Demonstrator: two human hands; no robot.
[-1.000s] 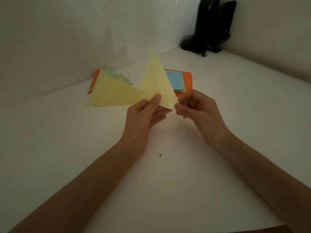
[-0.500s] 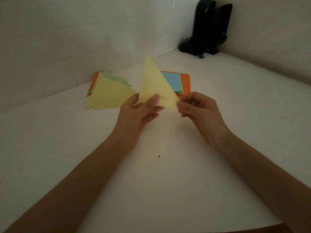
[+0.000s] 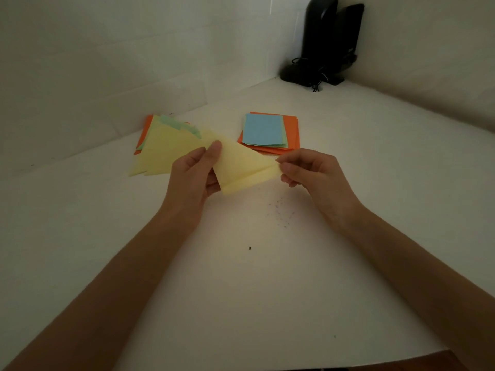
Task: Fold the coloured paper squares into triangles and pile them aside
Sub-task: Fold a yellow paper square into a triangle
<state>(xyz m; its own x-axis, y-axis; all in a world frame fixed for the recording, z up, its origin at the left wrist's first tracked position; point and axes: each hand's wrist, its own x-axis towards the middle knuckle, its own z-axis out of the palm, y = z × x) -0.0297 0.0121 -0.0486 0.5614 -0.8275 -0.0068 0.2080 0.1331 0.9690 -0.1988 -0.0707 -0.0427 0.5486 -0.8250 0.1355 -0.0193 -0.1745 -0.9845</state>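
The yellow sheet (image 3: 241,167), folded to a triangle, hung in the air over the table (image 3: 241,290) between the two hands. Its long folded edge ran roughly from 8 o'clock up to 2 o'clock. The left hand (image 3: 192,178) gripped its left part, thumb on top and fingers curled beneath. The right hand (image 3: 313,175) pinched the right corner between thumb and fingertips, the other fingers curled in.

The pile (image 3: 166,148) of finished triangles lay on the table at 10 o'clock from the sheet, just past the left hand, and the sheet's far corner overlapped it in the view. The left hand was plainly the nearer, so the carry to the pile would likely be short and leftward, away from the person.

Counted: one sheet in hand and one pile, yellow on top with green and orange edges showing below. How many triangles it held could not be told. One stack (image 3: 263,129) of unfolded squares lay at 12 o'clock, blue on top with green and orange beneath, its number likewise unclear. Two black speakers (image 3: 321,41) stood in the corner at 1 o'clock, well apart from the hands.
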